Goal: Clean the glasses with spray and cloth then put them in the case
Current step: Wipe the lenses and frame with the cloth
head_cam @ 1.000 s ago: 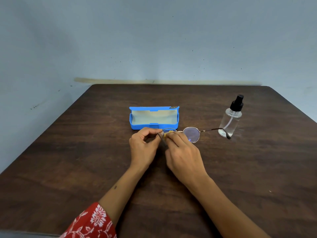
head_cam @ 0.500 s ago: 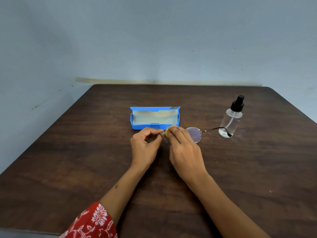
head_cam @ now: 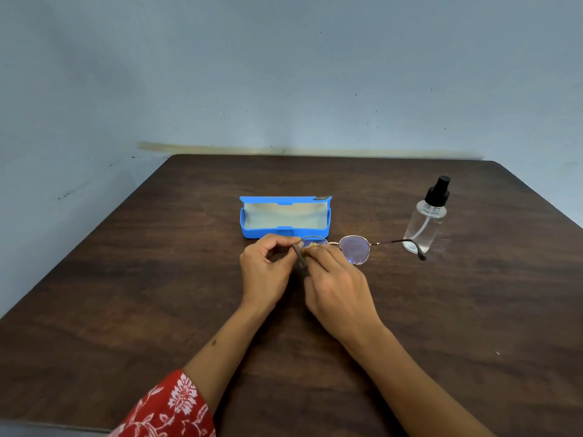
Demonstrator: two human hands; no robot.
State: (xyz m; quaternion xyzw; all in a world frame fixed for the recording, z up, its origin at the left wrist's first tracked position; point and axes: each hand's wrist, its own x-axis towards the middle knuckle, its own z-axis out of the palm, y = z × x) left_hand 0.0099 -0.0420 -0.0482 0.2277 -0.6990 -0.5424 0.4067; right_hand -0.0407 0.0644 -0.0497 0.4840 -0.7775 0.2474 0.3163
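Note:
Thin-rimmed round glasses [head_cam: 358, 249] hover just above the table in front of the case, their right temple reaching toward the spray bottle. My left hand [head_cam: 263, 271] pinches the frame's left end at the hinge. My right hand [head_cam: 339, 287] presses a small yellow cloth [head_cam: 313, 245] against the left lens, and most of the cloth is hidden under the fingers. The blue glasses case [head_cam: 285, 230] lies open behind my hands, pale lining showing, nothing inside. A clear spray bottle [head_cam: 426, 222] with a black nozzle stands upright to the right.
The dark wooden table [head_cam: 126, 294] ends against a pale blue wall at the back. Its left and right edges angle outward toward me. A red patterned sleeve [head_cam: 170, 408] shows at the bottom left.
My right hand has slid slightly back over the left lens with the cloth, uncovering more of the rim. The glasses shifted a little; case and bottle stayed put.

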